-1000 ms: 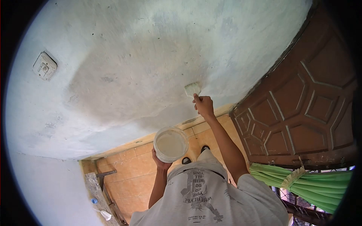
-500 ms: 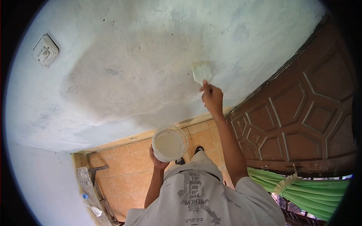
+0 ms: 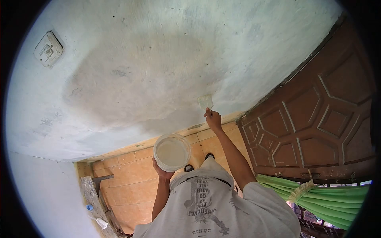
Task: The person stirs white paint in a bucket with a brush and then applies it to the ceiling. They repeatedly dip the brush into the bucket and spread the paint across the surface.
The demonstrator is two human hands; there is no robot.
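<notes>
My right hand point(image 3: 213, 119) grips the handle of a wide paintbrush point(image 3: 205, 102), its pale bristles against the lower right of the wall point(image 3: 154, 75). A large darker, damp-looking patch spreads over the wall to the left of the brush. Lower down, my left hand point(image 3: 162, 169) is closed around the side of a round white tub point(image 3: 172, 152) that holds whitish liquid. The tub is held in front of my body, below the wall's bottom edge; some of the left fingers are hidden behind it.
A wall switch point(image 3: 48, 49) is at the upper left. To the right stands a brown panelled door point(image 3: 305, 115) with a green curtain point(image 3: 333, 204) below it. A worn wooden bench point(image 3: 95, 198) is at lower left, over orange floor tiles point(image 3: 131, 180).
My right hand has brought the paintbrush down the wall and slightly left. The tub in my left hand has shifted a little to the left.
</notes>
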